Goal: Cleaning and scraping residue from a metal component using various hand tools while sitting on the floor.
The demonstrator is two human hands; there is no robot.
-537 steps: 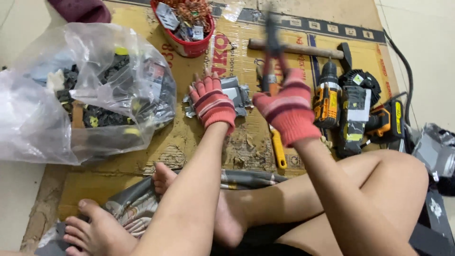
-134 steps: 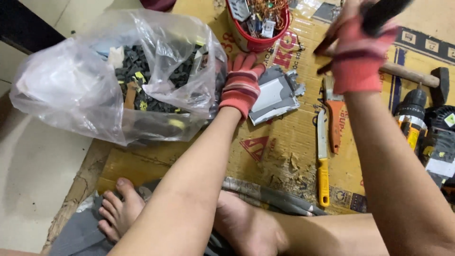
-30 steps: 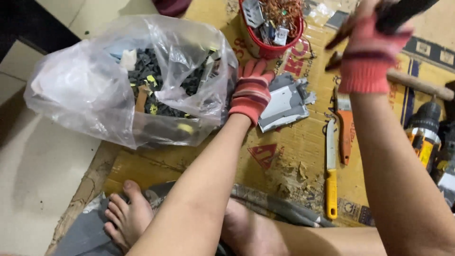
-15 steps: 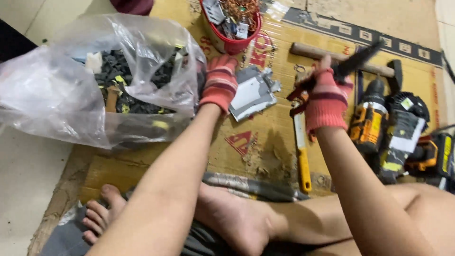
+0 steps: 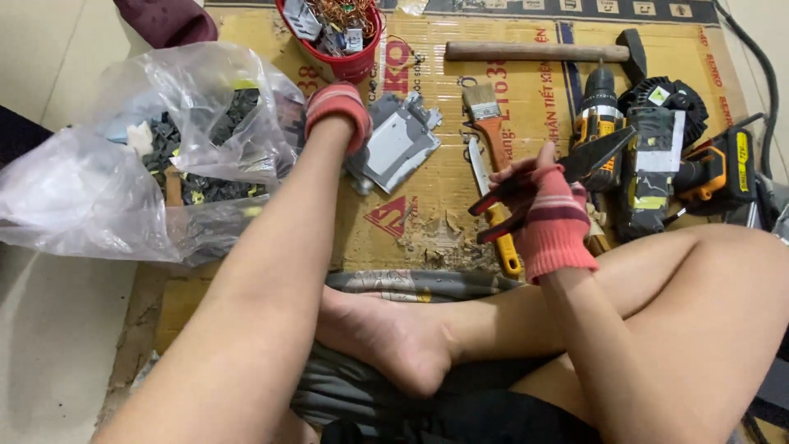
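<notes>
My right hand (image 5: 552,210), in a red knit glove, grips a pair of pliers (image 5: 567,173) with red handles, its dark jaws pointing up and right over the cardboard. My left hand (image 5: 337,115), also red-gloved, reaches forward and rests on a grey metal plate (image 5: 394,144) lying on the cardboard mat (image 5: 427,222). Beside that hand sits a clear plastic bag (image 5: 156,156) full of dark scrap parts.
A red bowl (image 5: 333,33) of copper wire and small parts stands at the back. A hammer (image 5: 534,51), paintbrush (image 5: 485,119), yellow-handled knife (image 5: 493,205), cordless drill (image 5: 600,115) and other power tools (image 5: 682,164) lie to the right. My bare legs are crossed in front.
My right hand has dropped lower and moved closer to me with the pliers. My left hand stays on the grey plate. The view has shifted right.
</notes>
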